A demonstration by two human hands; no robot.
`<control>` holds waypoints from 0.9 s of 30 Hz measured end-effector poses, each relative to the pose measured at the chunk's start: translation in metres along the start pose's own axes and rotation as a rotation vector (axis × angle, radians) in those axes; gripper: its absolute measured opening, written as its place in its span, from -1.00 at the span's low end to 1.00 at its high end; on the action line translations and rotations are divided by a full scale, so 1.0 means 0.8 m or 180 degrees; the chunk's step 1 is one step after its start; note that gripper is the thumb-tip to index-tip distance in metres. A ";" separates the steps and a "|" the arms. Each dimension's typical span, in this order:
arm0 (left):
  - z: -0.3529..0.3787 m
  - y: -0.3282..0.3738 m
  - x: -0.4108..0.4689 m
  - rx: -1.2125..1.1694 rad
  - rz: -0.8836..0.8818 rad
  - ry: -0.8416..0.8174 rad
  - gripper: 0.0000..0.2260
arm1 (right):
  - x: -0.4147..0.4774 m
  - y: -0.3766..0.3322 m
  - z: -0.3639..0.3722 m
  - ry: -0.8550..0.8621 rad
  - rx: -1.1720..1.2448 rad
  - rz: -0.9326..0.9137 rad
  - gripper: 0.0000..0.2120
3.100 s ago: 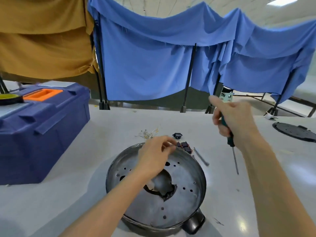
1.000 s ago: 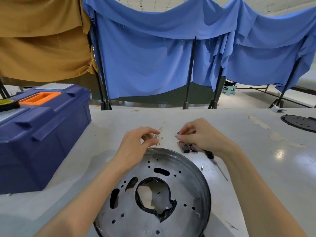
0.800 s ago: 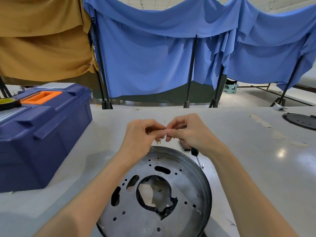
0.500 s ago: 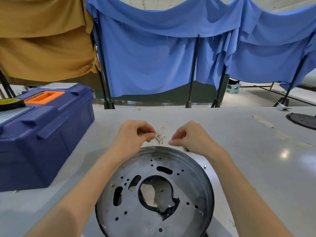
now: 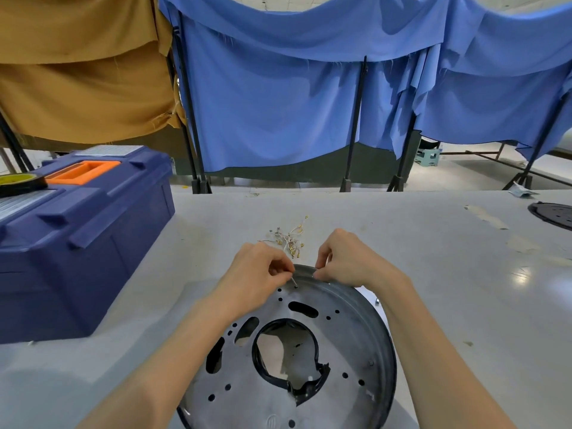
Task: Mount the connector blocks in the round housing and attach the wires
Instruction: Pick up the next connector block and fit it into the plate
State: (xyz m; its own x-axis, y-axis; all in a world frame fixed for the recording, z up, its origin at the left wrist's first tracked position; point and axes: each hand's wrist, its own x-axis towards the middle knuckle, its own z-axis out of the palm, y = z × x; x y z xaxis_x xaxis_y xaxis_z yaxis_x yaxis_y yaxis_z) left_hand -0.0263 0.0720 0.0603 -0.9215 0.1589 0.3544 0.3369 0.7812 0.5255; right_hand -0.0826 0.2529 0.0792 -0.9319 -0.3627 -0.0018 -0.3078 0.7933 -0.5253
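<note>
Blue plastic fills the space well to the left of the fingers: a closed toolbox (image 5: 77, 243) with an orange handle (image 5: 82, 172) sits on the grey tabletop (image 5: 448, 289), and a yellow-and-black tape roll (image 5: 17, 182) lies on its lid. Just beyond the fingers is a small tangle of wires (image 5: 289, 238) with brass-coloured ends, apart from both hands. Far to the right of the fingers a black disc (image 5: 554, 213) rests at the margin of view. A tiny silver part (image 5: 377, 301) lies just beside the housing's right rim. Past the tabletop's far edge, blue cloth (image 5: 278, 103) and tan cloth (image 5: 83, 72) hang over black stands (image 5: 354, 119).

Open tabletop runs wide to the right of the fingers, marked only by pale tape patches (image 5: 486, 212). To their left the room is narrower, closed off by the toolbox wall.

The round housing (image 5: 349, 345) lies under the fingers and reaches back toward the person. It is a shallow dish of dull metal with a raised rim. Its floor is drilled with small holes and slots, and its large middle opening is ringed by a torn black edge. The fingers of the left hand (image 5: 257, 274) pinch a thin metal pin (image 5: 294, 282), whose tip meets a small hole near the far rim. The fingers of the right hand (image 5: 349, 261) are curled, thumb and forefinger grasping that far rim.
</note>
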 end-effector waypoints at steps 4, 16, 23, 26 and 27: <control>0.004 0.001 0.000 0.0164 0.0077 -0.0035 -0.91 | 0.001 0.001 0.002 0.0018 0.0067 0.0006 -0.85; 0.008 0.018 0.001 0.1079 0.0308 -0.0332 -0.80 | 0.001 0.001 0.004 0.0006 0.0023 -0.0056 -0.84; 0.013 0.030 0.010 0.1794 0.0340 -0.0642 -0.77 | -0.001 -0.001 0.002 -0.0006 -0.0002 -0.0086 -0.77; 0.015 0.027 0.007 0.1643 0.0254 -0.0621 -0.77 | -0.002 -0.001 0.002 -0.0019 -0.0015 -0.0110 -0.83; 0.015 0.025 0.007 0.1518 0.0213 -0.0566 -0.76 | -0.002 0.000 0.002 -0.0016 -0.0015 -0.0112 -0.85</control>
State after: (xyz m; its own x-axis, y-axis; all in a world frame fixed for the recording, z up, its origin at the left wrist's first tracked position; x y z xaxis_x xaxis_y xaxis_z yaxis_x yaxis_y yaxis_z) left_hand -0.0270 0.0956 0.0638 -0.9336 0.2858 0.2164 0.3087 0.9478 0.0803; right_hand -0.0810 0.2522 0.0779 -0.9195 -0.3929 0.0123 -0.3412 0.7824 -0.5210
